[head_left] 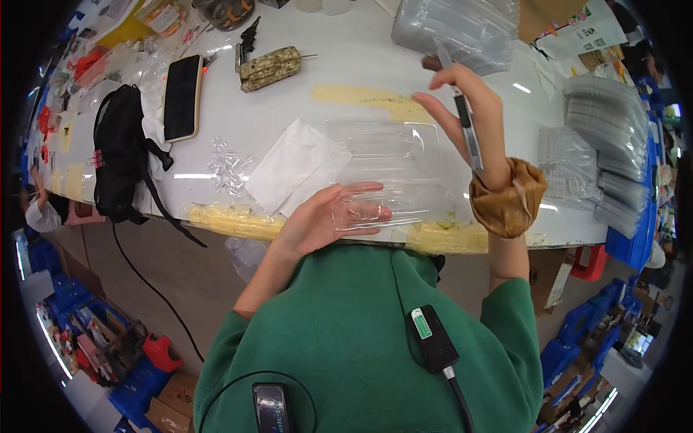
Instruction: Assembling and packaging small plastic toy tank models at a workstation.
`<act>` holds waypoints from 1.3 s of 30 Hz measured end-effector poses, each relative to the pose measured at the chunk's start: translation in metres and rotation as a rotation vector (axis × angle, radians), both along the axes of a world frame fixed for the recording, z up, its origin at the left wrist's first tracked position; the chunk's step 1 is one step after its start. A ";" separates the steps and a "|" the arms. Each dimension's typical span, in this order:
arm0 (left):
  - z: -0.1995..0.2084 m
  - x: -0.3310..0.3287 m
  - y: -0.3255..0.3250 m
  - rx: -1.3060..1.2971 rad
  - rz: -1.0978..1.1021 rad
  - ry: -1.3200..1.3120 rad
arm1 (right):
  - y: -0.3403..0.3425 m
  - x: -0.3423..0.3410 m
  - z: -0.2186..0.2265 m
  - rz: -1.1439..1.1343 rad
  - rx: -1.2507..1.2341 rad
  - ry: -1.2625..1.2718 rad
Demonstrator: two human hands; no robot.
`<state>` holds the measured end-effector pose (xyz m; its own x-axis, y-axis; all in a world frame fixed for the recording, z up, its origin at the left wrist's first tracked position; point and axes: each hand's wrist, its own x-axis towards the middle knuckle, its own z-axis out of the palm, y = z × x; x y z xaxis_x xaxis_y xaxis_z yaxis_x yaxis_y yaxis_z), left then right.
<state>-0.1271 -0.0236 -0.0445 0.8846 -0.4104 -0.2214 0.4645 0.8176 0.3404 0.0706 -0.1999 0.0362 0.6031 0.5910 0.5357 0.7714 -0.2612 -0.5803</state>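
Clear plastic tray (393,162) is seemingly steadied at the near edge of the worktop (278,108) by the loosely open left hand (317,218); a utility knife (465,119) is tucked in the right hand (482,112), its parted thumb and forefinger apparently kept free.

A workshop, judging by the white worktable (234,119) (yellow-taped edge (238,221)), stacked clear trays (608,123) and cardboard boxes (177,395).

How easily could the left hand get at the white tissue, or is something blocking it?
Quite likely yes: the left hand is close beside the white tissue, whose left part lies uncovered. The clear tray seems to overlap its right side, so that end looks less free.
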 end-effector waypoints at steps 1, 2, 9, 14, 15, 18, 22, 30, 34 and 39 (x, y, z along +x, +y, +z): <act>0.000 -0.002 -0.002 0.071 -0.006 0.010 | 0.020 0.010 0.002 0.148 -0.012 0.018; 0.001 -0.005 -0.003 0.143 -0.009 0.021 | 0.040 0.018 0.004 0.258 -0.061 0.049; 0.021 -0.011 -0.002 0.402 0.216 0.148 | 0.167 0.072 -0.057 0.573 -0.127 -0.053; 0.020 -0.022 -0.009 0.700 0.386 -0.040 | 0.180 0.070 -0.074 0.553 -0.179 0.070; 0.021 -0.022 -0.009 0.723 0.361 -0.067 | 0.171 0.070 -0.072 0.545 -0.146 0.052; 0.022 -0.024 -0.003 0.788 0.286 -0.146 | 0.132 0.059 -0.051 0.520 -0.052 0.000; 0.024 -0.025 0.000 0.830 0.226 -0.025 | 0.043 0.025 -0.022 0.404 -0.068 0.159; 0.036 -0.024 -0.004 1.025 0.120 0.019 | -0.031 -0.043 -0.044 0.221 -0.109 0.256; 0.040 -0.023 -0.004 1.162 0.095 -0.003 | -0.032 -0.049 -0.045 0.236 -0.132 0.243; 0.040 -0.026 -0.004 1.185 0.092 0.034 | -0.037 -0.051 -0.039 0.206 -0.262 0.315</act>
<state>-0.1529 -0.0277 -0.0041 0.8864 0.1305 -0.4442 0.4440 0.0326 0.8954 0.0195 -0.2368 -0.0030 0.5686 0.8066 0.1614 0.6191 -0.2905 -0.7296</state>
